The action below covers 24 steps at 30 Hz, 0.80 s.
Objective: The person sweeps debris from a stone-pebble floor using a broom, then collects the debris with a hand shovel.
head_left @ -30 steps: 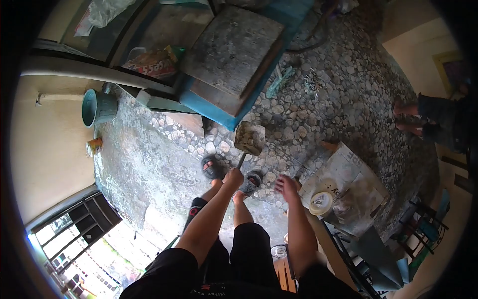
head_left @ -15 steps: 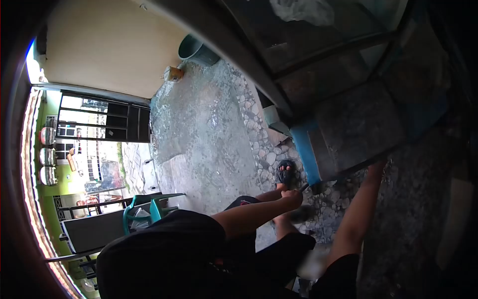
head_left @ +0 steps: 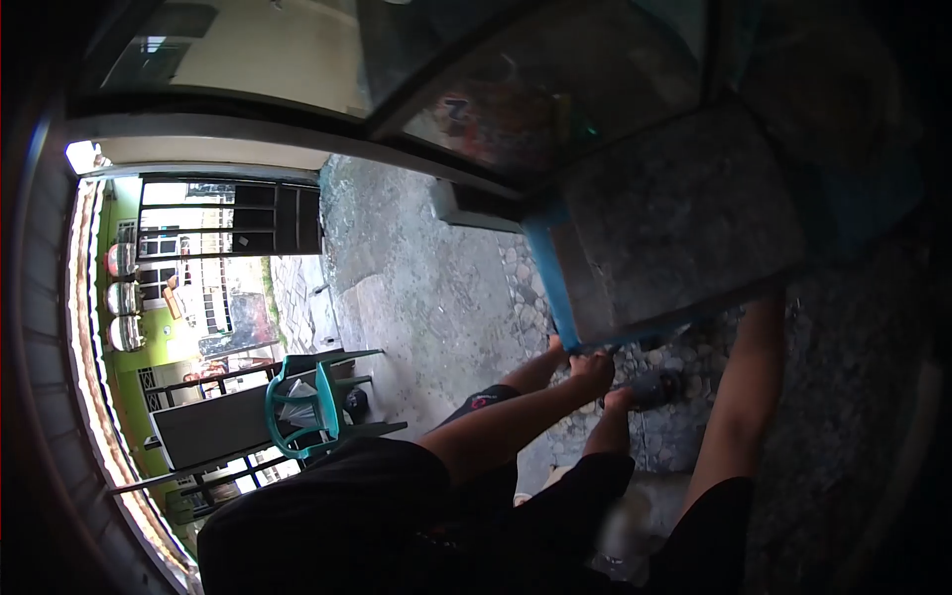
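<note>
Step, as I read it: getting a grip on the near edge of the square table with the mottled grey top and blue frame (head_left: 674,218); it sits tilted across the upper right of view, near corner just above my knees.

Left hand (head_left: 593,373) is clenched in a fist right at that near blue corner, touching or just under it; can't tell if the fist closes on the frame or on something thin inside it.

Right forearm (head_left: 746,387) runs up to the table's lower edge; right hand is lost in shadow there, so I can't tell its state.

Next move, my judgement: needs a confirmed hold on both sides before any load goes on, and toes out from under the edge; my foot in the dark sandal (head_left: 650,389) is directly below the corner.

Around: rough pebble-set floor (head_left: 684,436) under me, uneven footing; smooth grey concrete floor (head_left: 426,297) to the left; glass pane in a dark metal frame (head_left: 516,109) close behind the table, so little room on the far side; teal plastic chair (head_left: 309,399) and dark barred gate (head_left: 228,213) well apart, off to the left.
</note>
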Tool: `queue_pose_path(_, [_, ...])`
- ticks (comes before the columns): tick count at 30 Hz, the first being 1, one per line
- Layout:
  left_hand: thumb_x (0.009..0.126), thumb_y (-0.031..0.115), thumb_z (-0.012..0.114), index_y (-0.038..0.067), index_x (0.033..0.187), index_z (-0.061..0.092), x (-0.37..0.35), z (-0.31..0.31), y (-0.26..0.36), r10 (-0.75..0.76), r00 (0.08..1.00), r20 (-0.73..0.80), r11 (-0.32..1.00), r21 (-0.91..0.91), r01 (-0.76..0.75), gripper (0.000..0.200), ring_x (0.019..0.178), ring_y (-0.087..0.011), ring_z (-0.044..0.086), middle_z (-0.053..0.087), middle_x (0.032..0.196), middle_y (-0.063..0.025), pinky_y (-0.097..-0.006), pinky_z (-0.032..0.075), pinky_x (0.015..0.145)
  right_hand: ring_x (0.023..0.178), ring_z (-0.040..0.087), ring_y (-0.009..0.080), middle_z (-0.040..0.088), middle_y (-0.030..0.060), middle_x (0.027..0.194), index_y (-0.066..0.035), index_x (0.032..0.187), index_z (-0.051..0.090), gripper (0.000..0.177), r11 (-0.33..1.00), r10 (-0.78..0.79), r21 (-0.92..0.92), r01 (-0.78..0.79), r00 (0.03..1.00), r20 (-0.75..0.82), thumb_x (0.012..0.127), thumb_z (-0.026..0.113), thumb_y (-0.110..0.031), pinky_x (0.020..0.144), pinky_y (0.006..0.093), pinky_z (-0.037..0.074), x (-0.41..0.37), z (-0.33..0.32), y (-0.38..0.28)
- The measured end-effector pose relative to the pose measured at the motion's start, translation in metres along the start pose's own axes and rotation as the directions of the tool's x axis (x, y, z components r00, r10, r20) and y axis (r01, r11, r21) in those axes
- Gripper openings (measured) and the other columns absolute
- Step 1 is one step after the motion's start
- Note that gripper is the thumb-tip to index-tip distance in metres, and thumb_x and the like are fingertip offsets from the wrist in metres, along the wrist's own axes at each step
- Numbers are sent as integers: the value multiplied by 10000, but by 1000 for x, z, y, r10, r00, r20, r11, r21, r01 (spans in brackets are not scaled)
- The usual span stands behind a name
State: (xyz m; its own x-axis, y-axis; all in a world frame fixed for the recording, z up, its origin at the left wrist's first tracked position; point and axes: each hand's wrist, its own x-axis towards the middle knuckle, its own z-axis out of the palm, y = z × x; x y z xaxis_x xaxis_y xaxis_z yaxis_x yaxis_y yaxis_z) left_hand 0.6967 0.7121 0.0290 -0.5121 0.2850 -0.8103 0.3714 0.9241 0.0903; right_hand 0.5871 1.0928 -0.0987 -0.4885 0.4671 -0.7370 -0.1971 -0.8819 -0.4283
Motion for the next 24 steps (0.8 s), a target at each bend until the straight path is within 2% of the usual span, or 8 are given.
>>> queue_pose_path(5, [790,168,490,-3,979,562,23,36,-3,11,999,50,991,133,-18,266,937,-320,567,566,1019,-154,-510,419,723,803,536,189,534,96,915,-30,1022,521,252,998,1,-70,-1,1000,-2,786,531,-115,665,290,494,11,-30,-6])
queue_pose_path(8, [781,163,505,14,966,587,24,32,-3,49,998,28,991,119,-52,251,932,-303,568,549,1065,-159,-495,444,668,795,532,181,526,95,905,-28,1015,521,249,807,-249,-500,313,949,193,776,541,-95,652,282,498,16,-82,-15])
queue_pose_path(9, [791,168,499,-4,985,570,24,28,-1,37,999,36,991,126,-41,269,955,-312,561,552,1057,-163,-490,437,709,792,530,178,524,95,902,-28,1013,521,249,912,-149,-360,196,977,154,772,544,-88,648,279,499,14,-92,-20])
queue_pose_path(10, [802,174,492,-23,1004,552,20,21,2,23,999,49,991,129,-29,289,978,-321,553,556,1050,-168,-485,430,750,769,528,182,504,91,902,-13,966,525,222,929,336,164,-331,942,-1,764,550,-101,650,269,497,5,-93,-32])
queue_pose_path(13, [786,168,494,-5,975,577,23,27,1,0,996,90,993,120,-10,270,979,-316,553,553,1062,-162,-476,429,764,736,529,181,485,97,894,-14,853,518,153,712,651,322,-624,758,29,741,562,-108,618,259,500,-14,-103,-57])
queue_pose_path(18, [798,173,508,27,1036,575,36,45,3,-174,985,14,984,-44,175,288,997,-330,543,564,1066,-135,-473,396,816,624,516,160,489,92,755,-13,745,464,95,887,461,-20,-461,887,11,686,530,-48,501,212,489,-81,-82,-64])
queue_pose_path(20, [787,180,507,-24,1027,537,17,10,14,-56,987,148,996,81,44,317,1017,-305,539,559,1064,-177,-483,417,797,608,505,161,490,91,741,-20,750,459,89,602,761,493,-628,639,-116,674,503,-37,507,230,488,-70,-105,-76])
queue_pose_path(24, [792,170,507,40,1011,593,25,22,16,-42,991,128,996,79,32,268,1001,-306,542,562,1069,-112,-463,409,757,628,504,187,499,94,734,-19,776,477,150,862,463,270,-429,883,-74,739,581,-120,553,277,502,-62,-153,-77])
